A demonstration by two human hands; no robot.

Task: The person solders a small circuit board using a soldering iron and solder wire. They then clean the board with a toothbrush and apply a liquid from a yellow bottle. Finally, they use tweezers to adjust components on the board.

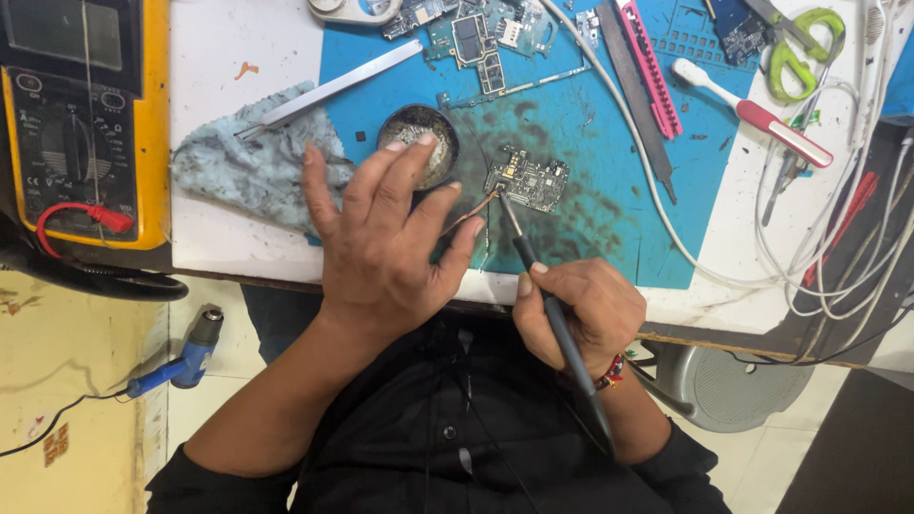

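My right hand [576, 309] grips a dark soldering iron [557, 324] like a pen, its tip touching the left edge of a small circuit board [529, 179] on the blue work mat [571, 114]. My left hand [386, 238] hovers palm down left of the board, pinching a thin copper-coloured strand [473, 211] that reaches the same spot as the iron's tip. A round tin of metal wool [419, 138] sits under the left fingertips.
A yellow multimeter [86, 124] stands at the left, with a blue-grey rag [252, 157] and metal tweezers [333, 88] beside it. Larger circuit boards [476, 33], a pink file [650, 67], a toothbrush [752, 112], green scissors [795, 48] and white cables [838, 238] lie around. A hot-air gun [186, 357] rests on the floor.
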